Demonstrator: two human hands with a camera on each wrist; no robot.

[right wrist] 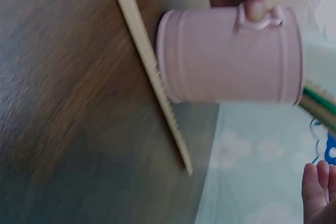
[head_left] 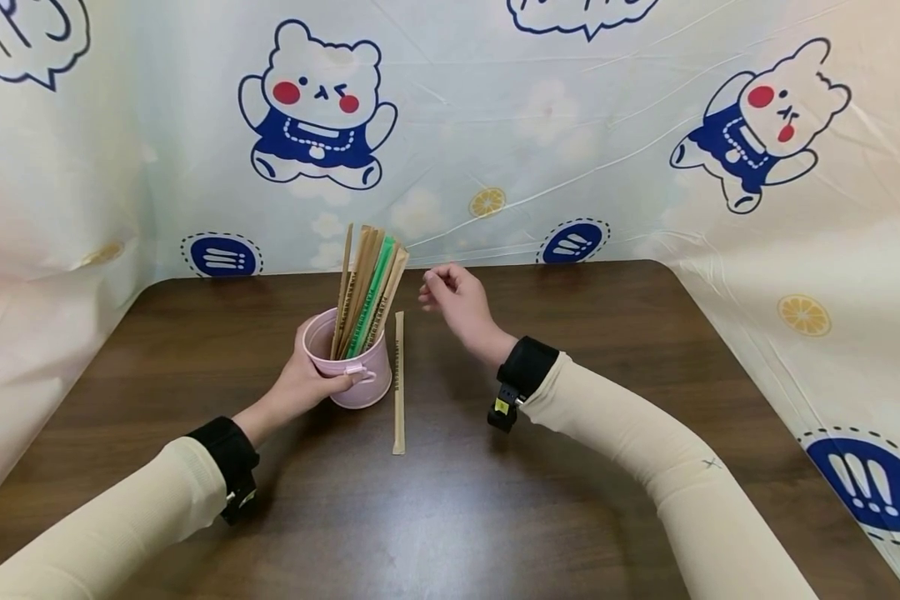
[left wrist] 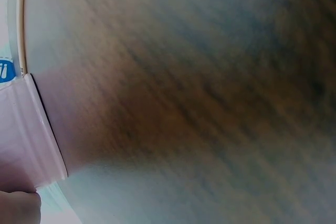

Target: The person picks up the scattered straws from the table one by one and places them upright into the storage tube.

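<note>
A small pink bucket (head_left: 367, 379) stands on the table, holding several slim brown paper-wrapped sticks (head_left: 362, 275) and a green one (head_left: 371, 296) among them. My left hand (head_left: 306, 373) grips the bucket from its left side, the thumb over the small handle at the front. Just right of the bucket, a single paper-wrapped stick (head_left: 399, 392) lies flat on the table; printing shows along it. Beyond that stick, my right hand (head_left: 461, 304) hovers with loosely bent fingers and nothing in them. In the right wrist view the bucket (right wrist: 226, 59) appears sideways, with the loose stick (right wrist: 149, 59) by its base.
Dark brown wood-grain table (head_left: 540, 500) under both hands. A pale cloth printed with cartoon bears (head_left: 318, 108) hangs behind it and along the sides. Both forearms wear cream sleeves and black wrist straps (head_left: 528, 367).
</note>
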